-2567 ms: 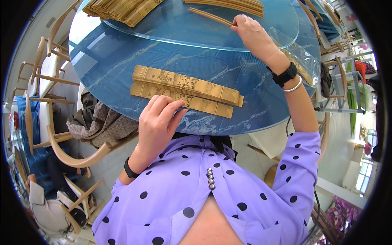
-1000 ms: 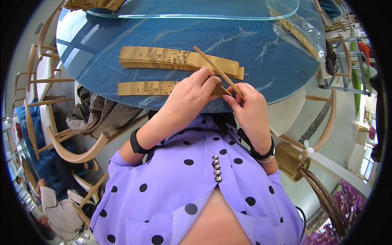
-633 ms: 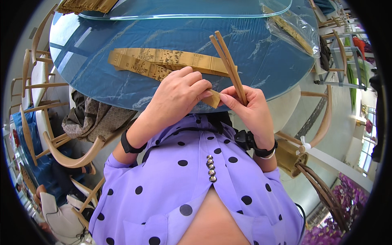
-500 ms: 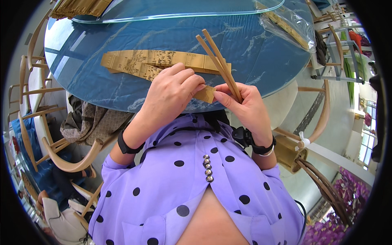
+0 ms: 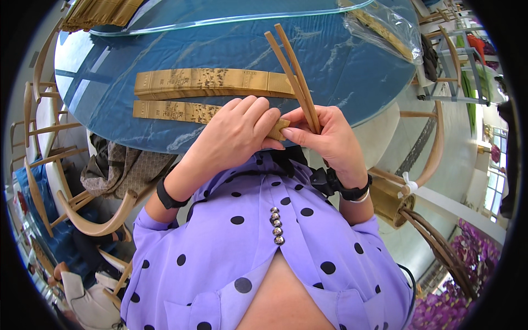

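My left hand (image 5: 237,127) is closed around a gold-brown paper chopstick sleeve (image 5: 175,110), whose long end sticks out to the left above the table edge. My right hand (image 5: 331,136) grips a pair of wooden chopsticks (image 5: 297,82) that slant up and to the left, their lower ends hidden in the palm. Its thumb and forefinger also pinch the right end of the sleeve, which looks open. Just beyond lies a small pile of similar printed sleeves (image 5: 214,82), behind the left hand; the chopsticks cross in front of its right end.
The round table has a blue marbled top (image 5: 118,63) and a raised glass disc (image 5: 220,23) at the far side. A bundle of sleeves (image 5: 102,14) sits far left, a clear plastic bag (image 5: 385,36) far right. Wooden chairs (image 5: 110,220) stand around; one holds a patterned cloth item (image 5: 129,168).
The held sleeve has come away from the pile and now lies apart from it, nearer me. My left hand has shifted slightly down, and both hands stay together at the sleeve's end.
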Available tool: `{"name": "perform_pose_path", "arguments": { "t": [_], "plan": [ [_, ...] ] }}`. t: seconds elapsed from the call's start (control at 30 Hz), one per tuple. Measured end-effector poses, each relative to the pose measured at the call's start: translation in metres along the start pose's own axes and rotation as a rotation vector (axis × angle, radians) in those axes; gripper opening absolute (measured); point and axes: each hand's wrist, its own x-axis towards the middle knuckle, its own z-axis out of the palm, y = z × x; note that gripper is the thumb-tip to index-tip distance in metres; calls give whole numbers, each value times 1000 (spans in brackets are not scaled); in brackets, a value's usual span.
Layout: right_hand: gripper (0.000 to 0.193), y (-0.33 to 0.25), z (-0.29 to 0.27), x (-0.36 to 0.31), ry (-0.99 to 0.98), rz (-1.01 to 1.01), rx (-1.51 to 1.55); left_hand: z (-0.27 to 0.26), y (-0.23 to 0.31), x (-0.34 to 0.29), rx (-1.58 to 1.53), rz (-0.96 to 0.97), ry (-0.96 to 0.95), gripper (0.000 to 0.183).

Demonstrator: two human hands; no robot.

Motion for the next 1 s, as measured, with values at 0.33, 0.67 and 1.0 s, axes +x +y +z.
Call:
{"name": "perform_pose_path", "arguments": {
  "t": [0.33, 0.67, 1.0],
  "plan": [
    [19, 10, 4, 8, -4, 41, 2, -3, 3, -3, 96, 13, 8, 46],
    [12, -3, 13, 6, 41, 40, -147, -1, 3, -1, 188, 56, 13, 34],
    [17, 9, 13, 7, 54, -15, -106, -4, 3, -1, 204, 67, 20, 32]
  ]
}}
